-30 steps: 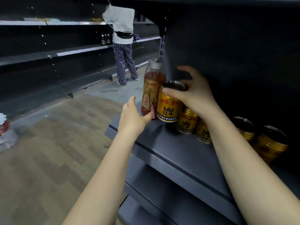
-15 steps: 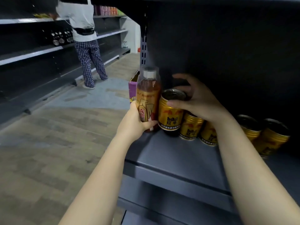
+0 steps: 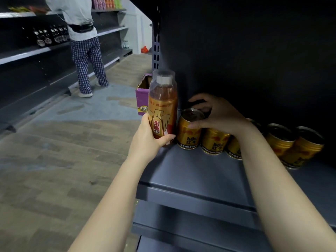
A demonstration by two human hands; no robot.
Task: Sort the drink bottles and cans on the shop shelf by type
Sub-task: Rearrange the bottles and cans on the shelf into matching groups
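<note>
An orange drink bottle (image 3: 162,104) with a clear cap stands at the left end of the dark grey shelf (image 3: 190,175). My left hand (image 3: 147,139) grips its lower part from the left. Right beside the bottle stands a gold Red Bull can (image 3: 189,131), and my right hand (image 3: 216,115) holds that can at its top rim. Further gold cans (image 3: 214,142) line up to the right along the shelf back, two of them (image 3: 294,146) at the far right past my forearm.
A purple open carton (image 3: 142,95) sits on the floor behind the shelf end. A person in checked trousers (image 3: 87,57) stands at the opposite shelving, which carries dark bottles (image 3: 49,36). Lower shelf edges (image 3: 190,231) jut out beneath my arms.
My left hand went from reaching toward the bottle to gripping it. My right hand has set the can down on the shelf beside the bottle. The view has swung left.
</note>
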